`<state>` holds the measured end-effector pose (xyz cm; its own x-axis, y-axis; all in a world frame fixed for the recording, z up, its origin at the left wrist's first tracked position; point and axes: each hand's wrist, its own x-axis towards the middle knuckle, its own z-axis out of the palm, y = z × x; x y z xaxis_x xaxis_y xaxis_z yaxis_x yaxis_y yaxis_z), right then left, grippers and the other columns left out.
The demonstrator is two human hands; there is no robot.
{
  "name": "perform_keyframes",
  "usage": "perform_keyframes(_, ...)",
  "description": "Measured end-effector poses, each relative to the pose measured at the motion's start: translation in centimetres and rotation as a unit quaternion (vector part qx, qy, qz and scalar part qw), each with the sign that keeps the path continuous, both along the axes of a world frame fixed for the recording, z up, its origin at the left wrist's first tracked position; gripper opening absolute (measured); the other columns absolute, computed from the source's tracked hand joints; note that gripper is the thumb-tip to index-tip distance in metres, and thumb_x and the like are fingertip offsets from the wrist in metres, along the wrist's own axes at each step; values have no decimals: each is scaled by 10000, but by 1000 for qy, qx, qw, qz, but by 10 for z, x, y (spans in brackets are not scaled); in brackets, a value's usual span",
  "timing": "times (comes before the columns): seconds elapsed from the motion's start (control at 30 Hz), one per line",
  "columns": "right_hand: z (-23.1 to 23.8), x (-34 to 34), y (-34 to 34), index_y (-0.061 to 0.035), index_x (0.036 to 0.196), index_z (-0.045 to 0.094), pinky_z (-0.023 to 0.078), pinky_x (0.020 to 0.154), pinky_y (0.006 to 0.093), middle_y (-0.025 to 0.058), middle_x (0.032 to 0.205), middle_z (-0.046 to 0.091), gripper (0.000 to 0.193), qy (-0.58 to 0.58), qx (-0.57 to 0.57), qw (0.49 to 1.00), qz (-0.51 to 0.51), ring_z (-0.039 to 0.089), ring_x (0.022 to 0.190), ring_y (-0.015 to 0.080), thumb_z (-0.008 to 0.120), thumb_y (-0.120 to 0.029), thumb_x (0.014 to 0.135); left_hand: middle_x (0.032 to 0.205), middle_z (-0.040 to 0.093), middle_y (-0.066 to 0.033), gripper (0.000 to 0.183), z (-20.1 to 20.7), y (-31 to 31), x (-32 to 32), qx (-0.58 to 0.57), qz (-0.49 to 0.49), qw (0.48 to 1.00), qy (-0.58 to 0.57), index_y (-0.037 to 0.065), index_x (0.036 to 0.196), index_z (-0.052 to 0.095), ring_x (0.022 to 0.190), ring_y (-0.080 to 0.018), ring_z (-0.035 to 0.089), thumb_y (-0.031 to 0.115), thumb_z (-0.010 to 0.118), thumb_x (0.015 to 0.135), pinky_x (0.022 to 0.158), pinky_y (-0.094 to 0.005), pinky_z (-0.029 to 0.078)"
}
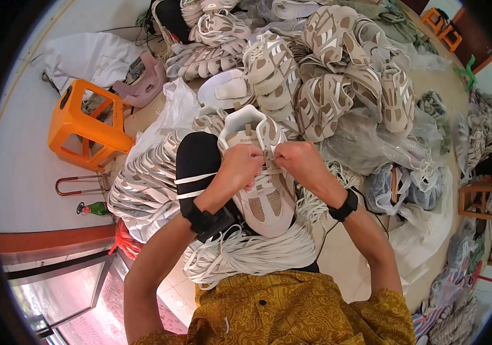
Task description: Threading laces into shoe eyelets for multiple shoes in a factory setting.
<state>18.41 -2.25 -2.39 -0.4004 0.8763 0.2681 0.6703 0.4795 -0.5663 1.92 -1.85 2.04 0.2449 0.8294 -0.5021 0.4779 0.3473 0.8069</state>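
One sneaker point(264, 208): lay at centre, padded opening facing away, rounded toe toward the patterned mustard shirt point(275, 310); showed tan open mesh, smooth cream overlays and pale laces point(265, 185) in rows; two bare hands, left hand point(241, 165) and right hand point(300, 161): met over the lacing from either side, fingers curled in, almost fisted; could not tell of any lace pinched within; one thick hank of white cords point(252, 256): spread in looping strands just below the toe; one black rounded cloth form point(194, 152): stood close at the sneaker's left, crossed by two white bands; stacked shoes point(148, 181): nested in ribbed, overlapping layers farther left; heaped shoes point(323, 106): piled beyond; clear plastic point(367, 141): crumpled nearby; orange stool point(62, 123): stood far left, cut-out sides.
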Motion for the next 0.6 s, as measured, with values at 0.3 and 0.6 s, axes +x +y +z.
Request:
perform_keyframes(0.3, 2, -15, -6, -51, 715, 558, 468, 526, 379, 128, 601, 558, 61, -66, 129, 989, 39, 581, 585, 294, 519, -89, 687, 557, 530, -84, 204, -2, 2, -5, 27, -53, 998, 25, -41, 789, 588, 376, -146, 499, 53, 413, 743, 346, -274, 427)
perform_keyframes(0.6, -4, -9, 6, -31, 752, 542, 465, 545, 368, 143, 632, 579, 63, 14, 38, 997, 67, 590, 612, 297, 529, -64, 701, 533, 522, -73, 234, -5, 16, -4, 1, -107, 994, 18, -11, 846, 610, 386, -142, 500, 39, 422, 717, 338, -282, 422)
